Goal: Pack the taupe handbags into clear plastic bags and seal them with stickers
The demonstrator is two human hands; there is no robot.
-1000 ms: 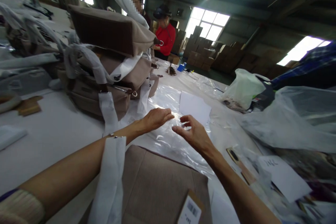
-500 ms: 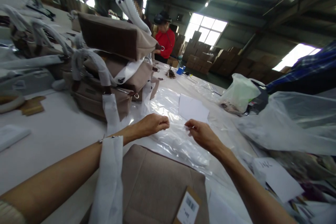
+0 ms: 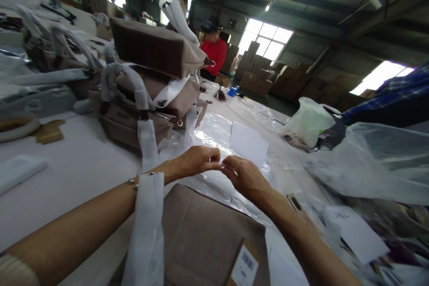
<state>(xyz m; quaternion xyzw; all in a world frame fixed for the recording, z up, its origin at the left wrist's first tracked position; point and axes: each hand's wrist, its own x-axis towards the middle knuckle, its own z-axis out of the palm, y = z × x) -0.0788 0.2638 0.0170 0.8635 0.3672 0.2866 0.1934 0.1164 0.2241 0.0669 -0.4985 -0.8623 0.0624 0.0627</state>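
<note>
My left hand (image 3: 203,159) and my right hand (image 3: 241,173) nearly meet over the table, thumbs and fingers pinched at the edge of a clear plastic bag (image 3: 217,187). The film spreads flat and shiny beneath them; the exact bit between the fingertips is hard to make out. Closest to me lies a taupe handbag (image 3: 204,232), bearing a brown tag with a white barcode label (image 3: 244,267). Its strap, wrapped in white sheeting (image 3: 144,228), rises across my left forearm. A white sheet of paper (image 3: 248,143) rests on the plastic just beyond my hands.
Stacked taupe handbags (image 3: 147,49) with wrapped handles stand at the left. A tape roll (image 3: 18,128) lies farther left. On the right are a pale plastic bag (image 3: 311,120), a large translucent sheet (image 3: 378,161) and a marked paper (image 3: 357,232). A person in red (image 3: 214,53) stands beyond the table.
My hands have come together; the right one moved left until its fingertips nearly touch the left. A phone-like object now shows beside my right forearm. The view has shifted slightly.
</note>
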